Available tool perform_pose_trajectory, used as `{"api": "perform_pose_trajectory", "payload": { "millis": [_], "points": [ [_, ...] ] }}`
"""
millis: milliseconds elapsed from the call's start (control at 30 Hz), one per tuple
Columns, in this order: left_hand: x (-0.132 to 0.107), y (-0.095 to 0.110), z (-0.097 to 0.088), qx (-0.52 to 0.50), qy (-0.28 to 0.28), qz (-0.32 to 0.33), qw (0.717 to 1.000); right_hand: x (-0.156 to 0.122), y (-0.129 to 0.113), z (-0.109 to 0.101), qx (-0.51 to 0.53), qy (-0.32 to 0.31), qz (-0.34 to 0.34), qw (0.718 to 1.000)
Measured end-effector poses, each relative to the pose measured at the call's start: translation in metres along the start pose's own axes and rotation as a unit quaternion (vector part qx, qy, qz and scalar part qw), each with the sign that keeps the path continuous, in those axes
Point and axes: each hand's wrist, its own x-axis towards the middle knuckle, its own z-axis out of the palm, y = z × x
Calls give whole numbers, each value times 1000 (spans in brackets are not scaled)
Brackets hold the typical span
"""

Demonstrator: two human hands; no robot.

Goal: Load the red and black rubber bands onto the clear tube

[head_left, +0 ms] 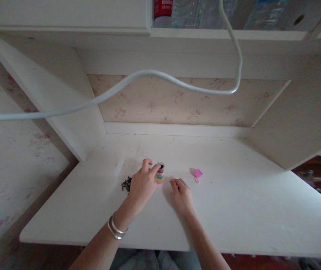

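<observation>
A small clear jar [159, 176] with rainbow-coloured bands stands upright on the white table, dark contents showing at its open mouth. My left hand [144, 182] reaches over from the left, bent fingers closed, one fingertip at the jar's rim. Whatever those fingers pinch is too small to make out. Left of that hand, partly covered by it, lies a pile of small black pieces [126, 184], perhaps screws. My right hand [181, 195] rests on the table right of the jar, its fingers curled together, their contents hidden. A pink cap with a loop [197, 173] lies farther right.
A white cable [149, 72] hangs across the view above the table [247, 210]. White side panels and a floral-papered back wall [171, 101] enclose the table. Overhead, a shelf [227, 34] holds a red-labelled container [163, 8] and wrapped bottles [199, 14].
</observation>
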Motion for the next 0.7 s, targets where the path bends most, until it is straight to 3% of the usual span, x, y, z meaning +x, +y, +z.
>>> {"api": "perform_pose_trajectory", "payload": {
  "millis": [200, 367, 533, 700],
  "points": [
    [1, -2, -4, -65, 33, -2, 997, 2, 0, -2, 20, 5, 8, 1000],
    [-17, -17, 5, -157, 87, -33, 983, 1, -2, -6, 21, 14, 20, 999],
    [-63, -52, 21, -215, 87, -94, 968, 1, -1, -4, 4, 10, 30, 999],
    [-101, -96, 35, -171, 69, -151, 971, 2, 0, 0, -21, 1, 26, 999]
  ]
}}
